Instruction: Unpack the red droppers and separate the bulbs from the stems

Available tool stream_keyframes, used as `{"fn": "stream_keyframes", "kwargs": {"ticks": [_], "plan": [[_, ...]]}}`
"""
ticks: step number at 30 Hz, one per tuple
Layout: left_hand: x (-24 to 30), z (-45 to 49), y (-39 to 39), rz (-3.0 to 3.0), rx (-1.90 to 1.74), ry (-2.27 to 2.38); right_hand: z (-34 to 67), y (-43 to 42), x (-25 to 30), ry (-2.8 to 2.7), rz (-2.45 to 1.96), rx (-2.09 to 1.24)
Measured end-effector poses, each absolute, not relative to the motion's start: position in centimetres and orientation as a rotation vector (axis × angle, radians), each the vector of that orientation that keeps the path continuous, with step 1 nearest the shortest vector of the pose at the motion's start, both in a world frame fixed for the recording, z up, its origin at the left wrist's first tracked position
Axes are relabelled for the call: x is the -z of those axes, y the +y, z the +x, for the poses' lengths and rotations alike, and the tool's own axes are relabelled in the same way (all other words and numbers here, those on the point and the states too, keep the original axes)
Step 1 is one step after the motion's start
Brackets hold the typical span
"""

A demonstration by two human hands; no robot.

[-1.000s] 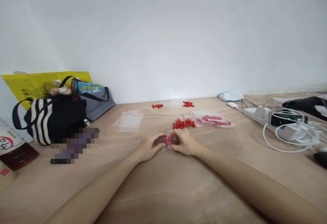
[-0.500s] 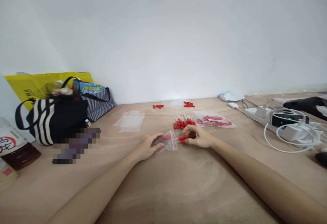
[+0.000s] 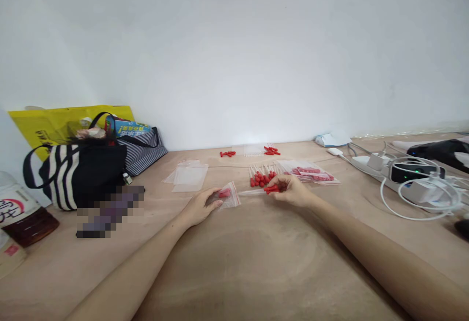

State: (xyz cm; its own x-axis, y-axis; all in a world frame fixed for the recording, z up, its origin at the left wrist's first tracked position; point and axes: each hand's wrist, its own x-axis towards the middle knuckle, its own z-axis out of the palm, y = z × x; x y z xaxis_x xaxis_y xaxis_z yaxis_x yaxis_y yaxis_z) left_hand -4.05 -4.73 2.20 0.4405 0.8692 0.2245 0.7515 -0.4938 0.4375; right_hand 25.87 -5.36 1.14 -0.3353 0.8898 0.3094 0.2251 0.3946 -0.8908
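My left hand (image 3: 201,206) pinches a small clear zip bag (image 3: 231,199) with a red line along its mouth. Red ends show inside the bag near my thumb. To the right, my right hand (image 3: 291,190) grips the red ends of a few droppers (image 3: 271,189), their thin clear stems pointing left at the bag's mouth. Stems and mouth lie close; whether they touch I cannot tell. Just behind my right fingers lies a pile of red-ended droppers (image 3: 260,178). Filled clear bags (image 3: 311,173) with red ends in them lie right of this pile.
Flat clear bags (image 3: 190,177) lie at left. Two small red-ended groups (image 3: 227,154) (image 3: 271,151) lie near the wall. A striped black bag (image 3: 88,172) and a bottle (image 3: 25,213) stand far left. White cables (image 3: 384,199) and a power strip (image 3: 361,162) occupy the right.
My hands have moved apart. The left went left with the bag, the right slightly up and to the right, and the droppers' stems are farther out of the bag.
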Motion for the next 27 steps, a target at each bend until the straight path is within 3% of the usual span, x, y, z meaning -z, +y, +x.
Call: {"fn": "stream_keyframes", "kwargs": {"ticks": [6,12,27], "plan": [[-2.3,-4.1,-4.6,2.419,-0.666,1.507,23.8,-4.0,-3.0,-1.651,-1.162,-0.347],[-2.3,-3.8,-4.9,2.395,-0.65,1.497,18.4,-2.0,-1.5,-2.089,-1.479,0.286],[-2.4,-3.6,-5.0,2.386,-0.651,1.394,17.1,-2.6,-1.0,-2.255,-1.442,0.353]]}}
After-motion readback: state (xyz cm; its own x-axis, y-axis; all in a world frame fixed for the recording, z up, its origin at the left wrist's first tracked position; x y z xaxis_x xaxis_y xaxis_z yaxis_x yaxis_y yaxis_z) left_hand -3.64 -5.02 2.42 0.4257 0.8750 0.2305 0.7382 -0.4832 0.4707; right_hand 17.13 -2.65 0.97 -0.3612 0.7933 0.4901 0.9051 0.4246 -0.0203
